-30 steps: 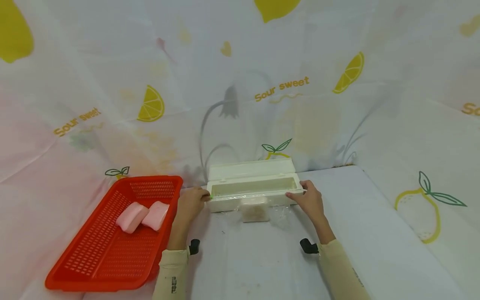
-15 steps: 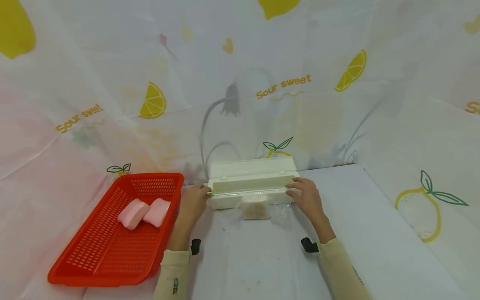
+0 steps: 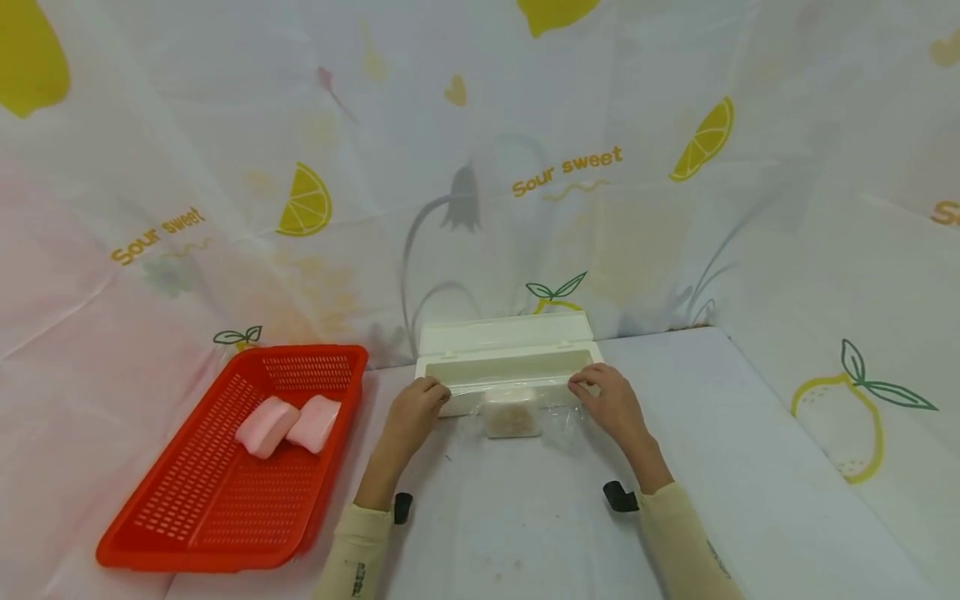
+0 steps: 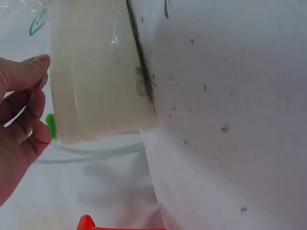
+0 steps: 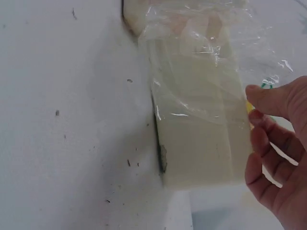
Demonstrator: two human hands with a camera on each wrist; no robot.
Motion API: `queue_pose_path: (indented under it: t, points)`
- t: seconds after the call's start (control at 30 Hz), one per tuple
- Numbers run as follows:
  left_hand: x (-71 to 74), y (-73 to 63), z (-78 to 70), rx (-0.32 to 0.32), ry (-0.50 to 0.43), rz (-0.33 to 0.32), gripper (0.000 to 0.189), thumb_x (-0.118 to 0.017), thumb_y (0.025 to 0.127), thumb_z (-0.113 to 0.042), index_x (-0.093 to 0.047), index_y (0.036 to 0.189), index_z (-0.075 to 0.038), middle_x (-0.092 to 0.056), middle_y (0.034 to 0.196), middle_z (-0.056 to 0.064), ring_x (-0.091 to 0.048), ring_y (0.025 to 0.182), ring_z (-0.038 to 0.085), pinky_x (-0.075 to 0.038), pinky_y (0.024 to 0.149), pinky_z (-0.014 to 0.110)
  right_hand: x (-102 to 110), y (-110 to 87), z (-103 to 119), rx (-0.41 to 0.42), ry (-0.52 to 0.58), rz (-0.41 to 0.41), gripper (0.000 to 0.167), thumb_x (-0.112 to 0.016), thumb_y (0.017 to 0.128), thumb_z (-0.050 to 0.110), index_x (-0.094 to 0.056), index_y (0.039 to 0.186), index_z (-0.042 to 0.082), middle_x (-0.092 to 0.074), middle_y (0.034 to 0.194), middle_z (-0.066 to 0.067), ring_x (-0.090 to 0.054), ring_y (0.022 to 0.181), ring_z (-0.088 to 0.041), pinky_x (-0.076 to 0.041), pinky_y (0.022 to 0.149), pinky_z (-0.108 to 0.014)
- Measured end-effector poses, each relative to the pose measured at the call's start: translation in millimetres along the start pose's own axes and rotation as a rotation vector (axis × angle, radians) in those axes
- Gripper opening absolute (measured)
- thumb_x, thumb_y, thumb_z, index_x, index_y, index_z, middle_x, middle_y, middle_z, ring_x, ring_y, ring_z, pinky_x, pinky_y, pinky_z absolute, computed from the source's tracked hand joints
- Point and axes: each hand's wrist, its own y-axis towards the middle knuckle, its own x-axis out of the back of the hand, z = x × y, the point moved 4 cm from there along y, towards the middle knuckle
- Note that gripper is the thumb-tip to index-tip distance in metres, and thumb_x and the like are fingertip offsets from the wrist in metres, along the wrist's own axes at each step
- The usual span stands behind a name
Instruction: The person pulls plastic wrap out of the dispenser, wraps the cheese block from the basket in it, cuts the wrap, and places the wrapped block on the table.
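Observation:
A long white cling film box (image 3: 517, 360) stands at the back with its lid raised against the backdrop. Clear cling film (image 5: 192, 62) hangs from it down the front and lies over a pale tan block (image 3: 513, 419). My left hand (image 3: 415, 414) is at the box's left front, thumb and forefinger together at the film's edge. Opposite, my right hand (image 3: 613, 407) has curled fingers near the film's right side; a small gap shows between thumb and forefinger, and whether film is between them is unclear. A green tab (image 4: 51, 126) sits on the box edge by the left fingers.
To the left stands a red plastic basket (image 3: 225, 560) with two pink blocks (image 3: 267, 427) in it. The table has a white cover (image 3: 517, 517) with small dark specks. A lemon-printed cloth (image 3: 360, 125) rises right behind the box.
Both hands have left the box's ends. The right slid inward along the front edge first, then the left moved inward to the film. The box and tan block stay where they were.

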Motion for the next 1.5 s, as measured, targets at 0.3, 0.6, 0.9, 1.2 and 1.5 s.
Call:
queue_pose_path:
  t: [0.3, 0.6, 0.9, 1.2, 1.5]
  points:
    - [-6.9, -3.9, -5.8, 0.419, -0.561, 0.25, 0.008, -0.067, 0.092, 0.0, -0.064, 0.097, -0.005, -0.066, 0.106, 0.009, -0.061, 0.097, 0.024, -0.053, 0.08, 0.038, 5, -2.8, 9, -0.074, 0.199, 0.19, 0.013, -0.066, 0.097, 0.018, -0.069, 0.104, 0.007, -0.069, 0.102, -0.004, -0.065, 0.097, -0.027, -0.054, 0.076, -0.042]
    - [-20.7, -16.7, -29.4, 0.471, -0.793, 0.527, 0.059, -0.081, 0.084, -0.03, -0.045, 0.123, -0.005, -0.048, 0.141, 0.017, -0.052, 0.124, 0.041, -0.046, 0.096, 0.053, -10, -12.9, 20, -0.065, 0.386, 0.466, 0.035, -0.07, 0.094, 0.027, -0.062, 0.118, 0.003, -0.064, 0.12, -0.012, -0.057, 0.12, -0.038, -0.049, 0.093, -0.051]
    - [-33.7, -23.5, -39.2, 0.412, -0.715, 0.462, 0.028, -0.068, 0.095, -0.016, -0.048, 0.115, -0.013, -0.056, 0.115, 0.004, -0.067, 0.097, 0.023, -0.055, 0.073, 0.03, -22, -18.7, 25, -0.023, 0.371, 0.527, 0.017, -0.072, 0.092, 0.028, -0.067, 0.101, 0.015, -0.066, 0.105, 0.002, -0.065, 0.106, -0.026, -0.054, 0.085, -0.04]
    - [-40.5, -14.1, -41.3, 0.389, -0.728, 0.302, 0.014, -0.064, 0.097, -0.008, -0.053, 0.106, -0.01, -0.058, 0.104, 0.005, -0.064, 0.092, 0.018, -0.054, 0.078, 0.03, -27, -10.2, 27, -0.077, 0.232, 0.35, 0.013, -0.065, 0.097, 0.027, -0.068, 0.09, 0.016, -0.067, 0.089, 0.005, -0.065, 0.085, -0.013, -0.054, 0.074, -0.033]
    - [-43.4, -12.0, -45.6, 0.4, -0.709, 0.285, 0.043, -0.082, 0.082, -0.02, -0.052, 0.112, -0.009, -0.056, 0.106, 0.003, -0.058, 0.094, 0.017, -0.052, 0.077, 0.032, -39, -13.0, 31, -0.115, 0.157, 0.278, 0.018, -0.054, 0.103, 0.026, -0.065, 0.099, 0.012, -0.069, 0.094, -0.002, -0.067, 0.083, -0.017, -0.053, 0.069, -0.034]
